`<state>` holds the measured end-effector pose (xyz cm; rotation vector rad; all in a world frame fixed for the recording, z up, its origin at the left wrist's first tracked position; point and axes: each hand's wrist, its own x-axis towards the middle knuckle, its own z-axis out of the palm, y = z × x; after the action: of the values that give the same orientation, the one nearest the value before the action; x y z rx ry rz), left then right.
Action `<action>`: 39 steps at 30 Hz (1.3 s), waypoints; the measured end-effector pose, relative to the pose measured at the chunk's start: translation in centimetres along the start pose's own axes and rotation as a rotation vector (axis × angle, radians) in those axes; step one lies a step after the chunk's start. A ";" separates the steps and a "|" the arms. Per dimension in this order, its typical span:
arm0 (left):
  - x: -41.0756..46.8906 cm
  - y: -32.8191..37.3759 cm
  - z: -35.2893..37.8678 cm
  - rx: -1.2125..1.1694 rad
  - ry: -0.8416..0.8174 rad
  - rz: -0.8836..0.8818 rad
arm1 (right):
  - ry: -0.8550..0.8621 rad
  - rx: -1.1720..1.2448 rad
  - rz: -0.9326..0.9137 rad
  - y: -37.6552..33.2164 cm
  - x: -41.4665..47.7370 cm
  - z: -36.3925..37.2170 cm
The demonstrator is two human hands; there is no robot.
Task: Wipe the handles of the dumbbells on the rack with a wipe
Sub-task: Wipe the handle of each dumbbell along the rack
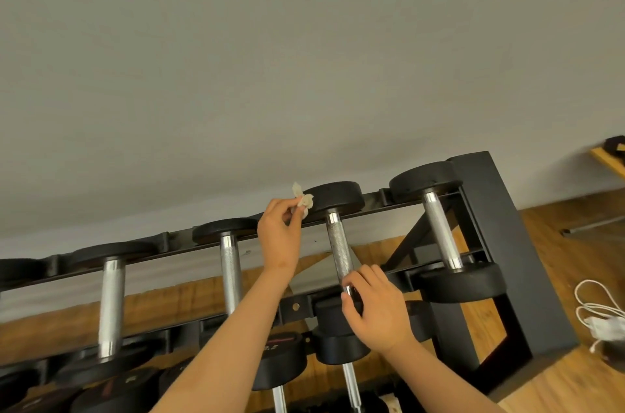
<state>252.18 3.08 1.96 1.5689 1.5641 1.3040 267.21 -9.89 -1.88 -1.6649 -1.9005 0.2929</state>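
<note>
On the top tier of the dumbbell rack, the left hand pinches a crumpled white wipe between thumb and fingertips, just beside the far head of the second dumbbell from the right. The right hand curls round the near end of that dumbbell's knurled handle. Open gaps separate the neighbouring handles, and the wall rises close behind.

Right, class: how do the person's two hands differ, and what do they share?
The left hand pinches a crumpled wipe; the right hand holds a dumbbell handle. The left hand is up by the far head, the right hand at the near end. Both are bare.
</note>
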 end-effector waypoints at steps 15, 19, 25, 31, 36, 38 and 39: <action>-0.6 -1.7 0.5 -0.072 0.011 -0.172 | -0.020 0.003 -0.002 0.2 0.0 0.0; 1.1 -1.8 1.0 -0.111 0.010 -0.195 | -0.022 0.000 -0.002 0.1 0.0 0.0; -0.8 -2.8 1.5 -0.138 0.037 -0.237 | -0.011 -0.003 -0.008 0.2 -0.1 -0.1; 1.9 -3.8 1.7 -0.047 -0.038 -0.218 | -0.022 -0.010 -0.003 0.2 0.0 -0.1; 0.9 -4.1 2.0 -0.028 -0.066 -0.241 | -0.016 -0.004 -0.006 0.2 0.0 -0.1; 1.1 -4.0 1.8 -0.010 -0.075 -0.232 | -0.018 -0.012 -0.007 0.2 0.0 -0.1; 1.5 -4.0 1.8 0.008 -0.083 -0.226 | -0.019 -0.015 -0.008 0.3 0.1 -0.1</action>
<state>251.90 5.59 -1.95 1.3863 1.6416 1.0971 267.48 -9.79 -1.91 -1.6697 -1.9271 0.2939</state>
